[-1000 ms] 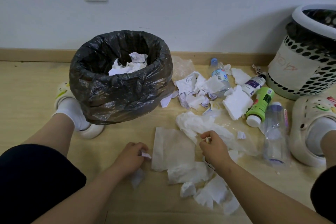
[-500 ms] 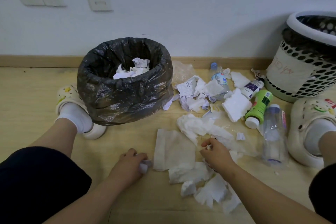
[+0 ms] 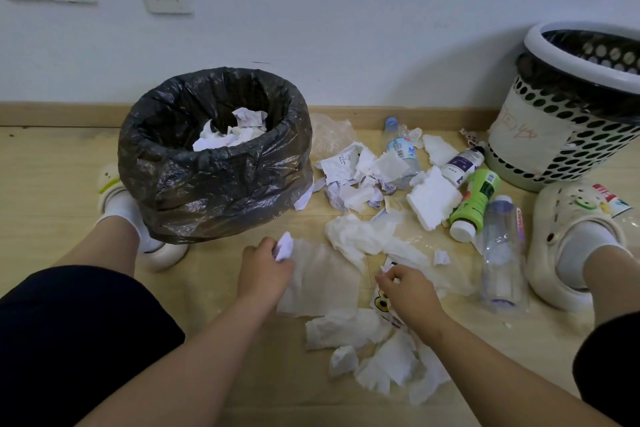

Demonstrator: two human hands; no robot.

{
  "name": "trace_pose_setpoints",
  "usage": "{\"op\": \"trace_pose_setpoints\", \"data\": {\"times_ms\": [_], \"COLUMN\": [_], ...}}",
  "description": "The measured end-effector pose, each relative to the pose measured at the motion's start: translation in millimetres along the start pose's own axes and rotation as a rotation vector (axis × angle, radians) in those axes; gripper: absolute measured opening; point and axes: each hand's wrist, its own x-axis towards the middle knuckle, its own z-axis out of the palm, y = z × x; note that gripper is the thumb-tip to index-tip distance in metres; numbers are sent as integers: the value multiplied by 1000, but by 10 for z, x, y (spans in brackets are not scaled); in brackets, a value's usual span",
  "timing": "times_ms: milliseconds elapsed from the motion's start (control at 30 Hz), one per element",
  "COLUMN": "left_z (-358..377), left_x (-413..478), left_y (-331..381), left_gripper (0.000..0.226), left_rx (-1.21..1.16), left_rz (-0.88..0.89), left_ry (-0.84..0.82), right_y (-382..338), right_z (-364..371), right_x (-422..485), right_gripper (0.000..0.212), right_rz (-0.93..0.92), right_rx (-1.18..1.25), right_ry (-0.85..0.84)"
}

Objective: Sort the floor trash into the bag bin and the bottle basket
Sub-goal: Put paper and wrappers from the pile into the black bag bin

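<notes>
Tissues (image 3: 322,282) and torn paper (image 3: 346,166) lie spread over the wooden floor (image 3: 52,184) between the person's feet. The left hand (image 3: 265,269) is curled around a crumpled paper ball (image 3: 284,246), on the near side of the bin (image 3: 214,166), which is lined with a black bag and has paper inside. The right hand (image 3: 410,291) pinches a small scrap (image 3: 387,267) between thumb and fingertips, low over the tissues. To the right a green bottle (image 3: 475,199) and a clear bottle (image 3: 500,253) lie side by side; a water bottle (image 3: 401,149) lies farther away, among the paper. The white basket (image 3: 554,135) stands far right, by the wall.
</notes>
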Motion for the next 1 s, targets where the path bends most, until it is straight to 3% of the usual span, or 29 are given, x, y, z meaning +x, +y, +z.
{"op": "trace_pose_setpoints", "data": {"times_ms": [100, 167, 233, 367, 467, 567, 667, 800, 900, 1000], "left_z": [-3, 56, 151, 465, 646, 697, 659, 586, 546, 499], "left_x": [19, 20, -15, -134, -232, -291, -313, -322, -349, -418], "left_y": [153, 203, 248, 397, 511, 496, 414, 364, 327, 303], "left_gripper": [24, 13, 8, 41, 41, 27, 30, 47, 72, 72], "left_rx": [-96, -149, -133, 150, 295, 509, 623, 571, 622, 733], "left_rz": [15, 31, 26, 144, 230, 300, 301, 241, 311, 432], "left_ry": [81, 30, -95, -415, -566, -595, -612, -598, -672, -695], "right_y": [33, 62, 110, 259, 389, 491, 555, 507, 443, 487], "right_z": [-61, -111, -136, -147, -175, -154, -137, -165, -143, -97], "right_x": [26, 25, 1, -94, -137, -139, -136, -192, -288, -347], "right_gripper": [29, 27, 24, 23, 28, 40, 48, 31, 39, 47], "right_rz": [35, 25, -49, -188, -198, -207, -173, -395, -556, -582], "right_rx": [32, -15, -164, -470, -544, -604, -587, -719, -802, -947], "right_ry": [77, 120, 114, -95, -147, -201, -240, -101, -314, -480]}}
